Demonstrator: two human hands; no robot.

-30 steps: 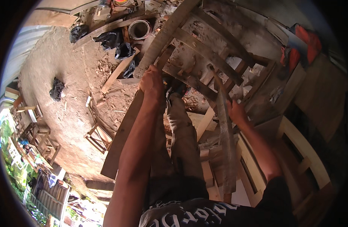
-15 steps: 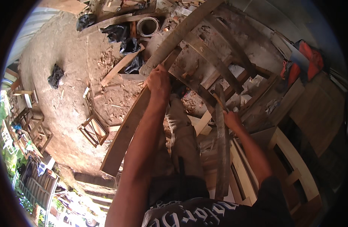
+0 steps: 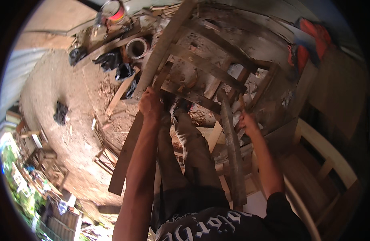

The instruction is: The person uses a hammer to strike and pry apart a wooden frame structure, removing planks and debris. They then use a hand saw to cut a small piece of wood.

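Observation:
My left hand (image 3: 150,101) is closed round a flat wooden plank (image 3: 128,150) that slants from beside my left leg up to a wooden frame. The frame has a long side beam (image 3: 163,48) and several crosspieces (image 3: 207,68), and it lies ahead of my feet. In my closed right hand (image 3: 248,123) is a slim tool with a wooden handle (image 3: 241,102); its far end is too dark and small to make out. Left of that hand, a weathered grey board (image 3: 232,152) runs lengthwise toward my body.
Black plastic bags (image 3: 108,61) and a round bucket (image 3: 136,48) stand beyond the plank at the far left. Wood scraps and shavings litter the dirt floor (image 3: 78,132). Pale wooden framework (image 3: 327,148) is at my right, and red cloth (image 3: 315,36) hangs at the far right.
My view has shifted, so a can at the far left now shows. The right hand's wooden handle stands more upright than before. My left hand keeps its hold on the plank.

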